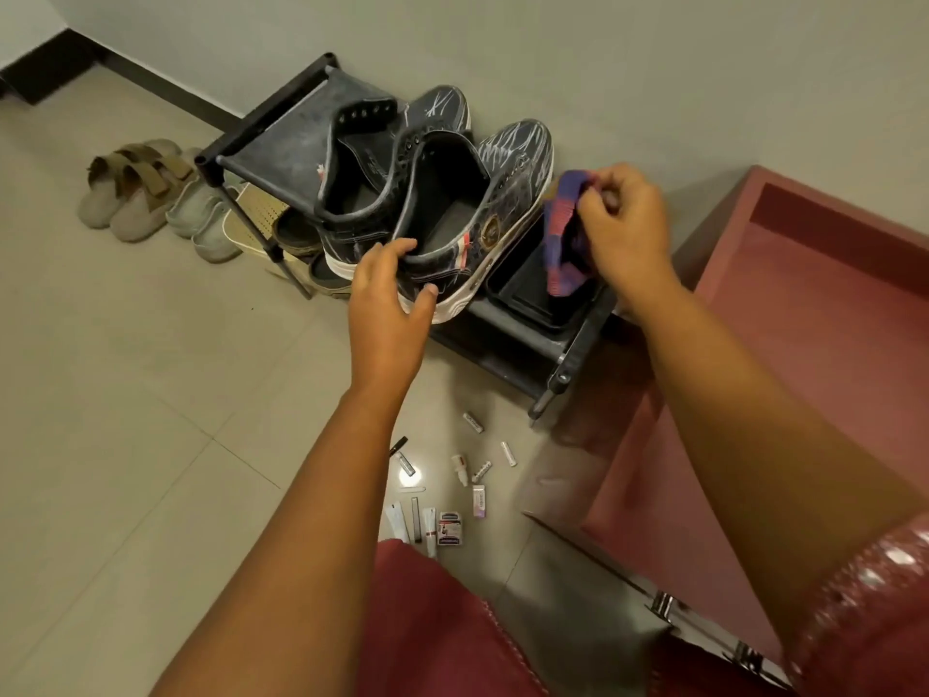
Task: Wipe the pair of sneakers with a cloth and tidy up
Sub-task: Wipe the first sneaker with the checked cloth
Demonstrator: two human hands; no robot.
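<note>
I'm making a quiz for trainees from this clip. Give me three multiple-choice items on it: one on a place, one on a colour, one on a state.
1. Where do the dark sneakers stand?
A. on top of the black shoe rack
B. on the floor tiles
C. in the red box

2. What colour is the cloth?
A. plain white
B. purple with red
C. green

3. What is the right hand doing?
A. lying flat on the floor
B. hanging idle
C. holding the cloth

Key: 1 A, both sneakers sit on the rack's top shelf. 2 B, purple ground with reddish stripes. 3 C, its fingers pinch the cloth above the black tray, while the left hand grips the nearer sneaker's heel.
</note>
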